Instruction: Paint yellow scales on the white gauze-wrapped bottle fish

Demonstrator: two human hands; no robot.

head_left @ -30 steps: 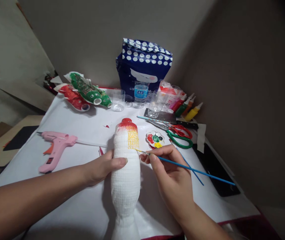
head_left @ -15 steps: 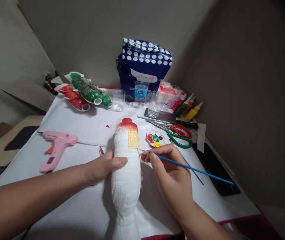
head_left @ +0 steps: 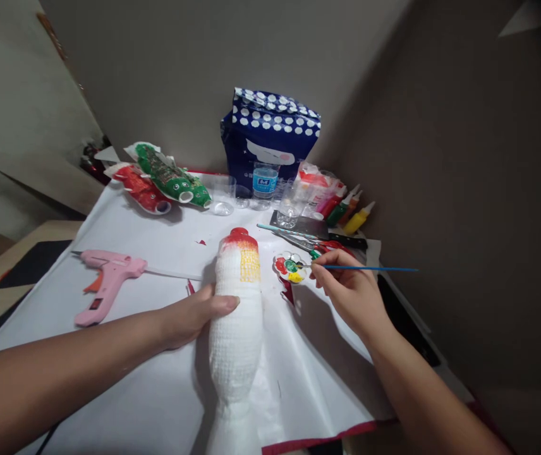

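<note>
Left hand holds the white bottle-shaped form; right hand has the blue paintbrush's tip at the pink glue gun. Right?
Not the glue gun: the head view shows the blue paintbrush's tip at the flower-shaped paint palette. The right hand does hold it, and the left hand holds the white bottle-shaped form.
</note>
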